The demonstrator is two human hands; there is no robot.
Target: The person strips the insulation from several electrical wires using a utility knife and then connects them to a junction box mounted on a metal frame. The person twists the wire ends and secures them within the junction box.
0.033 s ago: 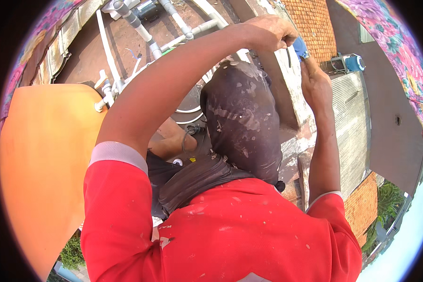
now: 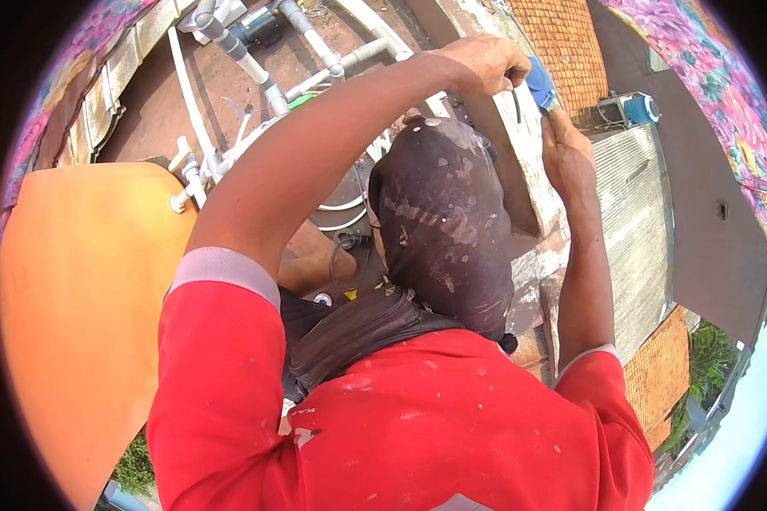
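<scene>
The left hand [image 2: 490,66] is hanging over the pale ledge [image 2: 530,146], fingers curled; their grip I cannot tell. Just right of them, the blue piece [image 2: 539,83] is lying along the ledge's right edge, looking smooth and rounded. Beside the ledge, the right hand [image 2: 568,156] is seemingly touching its lower end, clamping unclear.

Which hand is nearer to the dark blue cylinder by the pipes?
Left. In the picture, the left hand is right of the dark blue cylinder; the right hand lies farther right and lower.
</scene>
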